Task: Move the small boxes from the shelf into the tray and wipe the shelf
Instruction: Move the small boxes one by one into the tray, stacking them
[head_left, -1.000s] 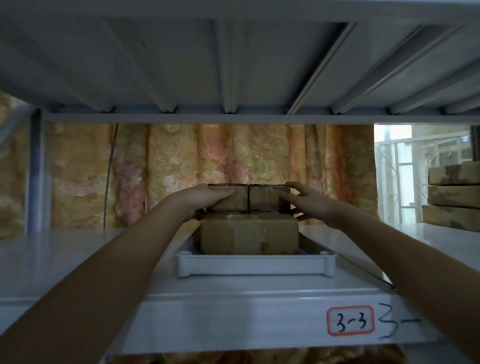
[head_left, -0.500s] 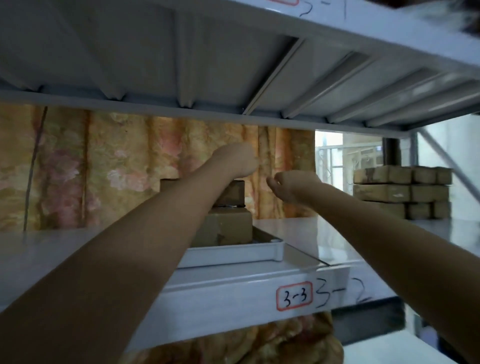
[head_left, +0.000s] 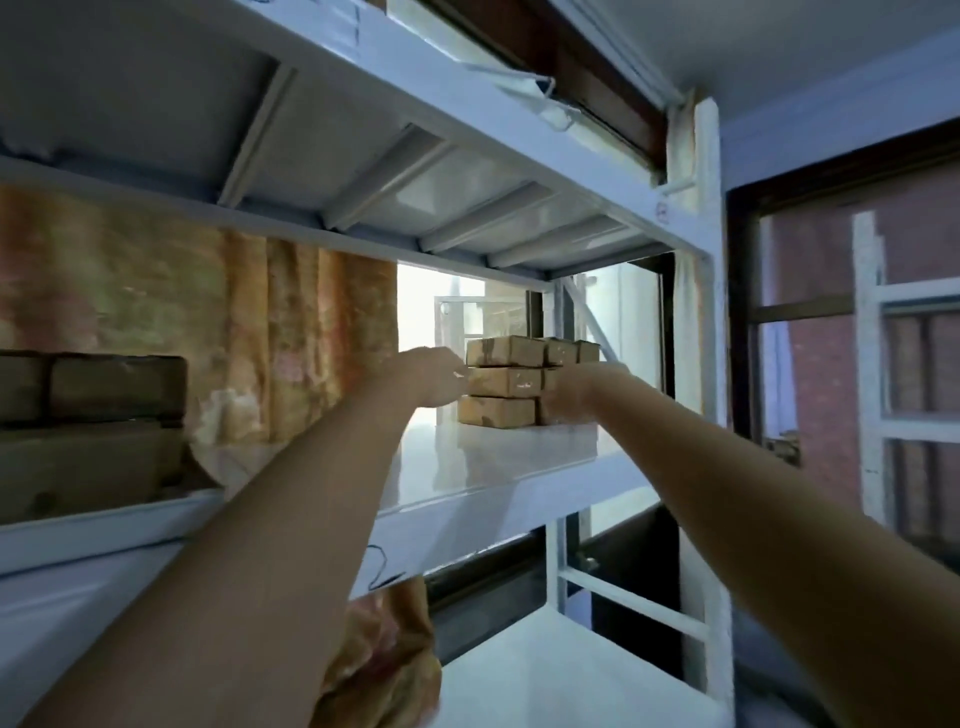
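A stack of small brown cardboard boxes, three rows high, stands at the right end of the white shelf. My left hand reaches to the stack's left side, with its fingertips at the end of the middle-row box. My right hand covers the right part of the middle and bottom rows, and its fingers are hidden behind it. At the far left, the white tray holds several stacked boxes.
The underside of the shelf above hangs low over the stack. A white upright post closes the shelf's right end, with a window behind. A patterned curtain hangs behind the shelf. A lower shelf lies below.
Both hands have left the boxes in the tray and swung right to the stack at the shelf's right end. The view has turned right with them.
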